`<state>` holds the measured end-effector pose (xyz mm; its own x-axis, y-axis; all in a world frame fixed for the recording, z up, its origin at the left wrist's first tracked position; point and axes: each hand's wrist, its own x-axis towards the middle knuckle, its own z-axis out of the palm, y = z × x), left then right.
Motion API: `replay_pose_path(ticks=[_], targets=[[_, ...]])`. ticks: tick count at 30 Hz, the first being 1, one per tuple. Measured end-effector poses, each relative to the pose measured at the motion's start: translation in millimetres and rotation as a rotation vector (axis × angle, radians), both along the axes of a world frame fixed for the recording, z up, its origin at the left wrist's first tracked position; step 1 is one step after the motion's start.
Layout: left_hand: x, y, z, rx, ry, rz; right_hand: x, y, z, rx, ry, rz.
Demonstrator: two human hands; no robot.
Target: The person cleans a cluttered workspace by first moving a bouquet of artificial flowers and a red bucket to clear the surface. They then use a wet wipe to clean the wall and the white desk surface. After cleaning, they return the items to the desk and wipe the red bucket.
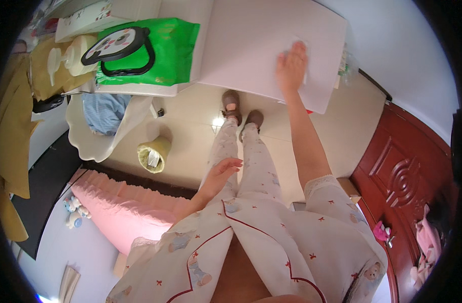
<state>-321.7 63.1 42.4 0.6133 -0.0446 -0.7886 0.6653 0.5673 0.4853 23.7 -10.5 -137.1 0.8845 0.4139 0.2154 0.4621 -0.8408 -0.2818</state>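
Observation:
My right hand lies flat, palm down, on the pale pinkish-white top of a table or cabinet. Under its palm and fingers shows the edge of a thin white wipe; motion blurs both. My left hand hangs in front of my thigh, holding nothing, its fingers loosely curved. A green wet-wipe pack rests on the surface to the left. Its panda-faced plastic lid stands raised above a black frame.
Beside the pack are a cream pump bottle and a white box. Below stand a white chair with blue striped cloth and a yellow-lined waste bin. A pink-covered bed lies left, a red-brown door right.

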Motion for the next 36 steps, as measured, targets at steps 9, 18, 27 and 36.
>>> replay_pose_path(ticks=[9,18,27,36], targets=[[-3.2,6.7,3.8,0.074,0.019,0.019,-129.1,123.2,27.1,-0.018,0.151,0.627],[-19.2,-22.6,9.8,0.142,0.041,0.033,-116.2,18.6,23.5,-0.184,0.087,0.746],[-59.9,-79.1,5.4,0.103,0.044,0.071,-53.8,-242.2,13.4,0.088,0.301,0.070],[-75.0,-88.6,17.9,0.142,-0.078,-0.004,-104.7,-242.9,100.8,1.504,1.492,-0.444]])
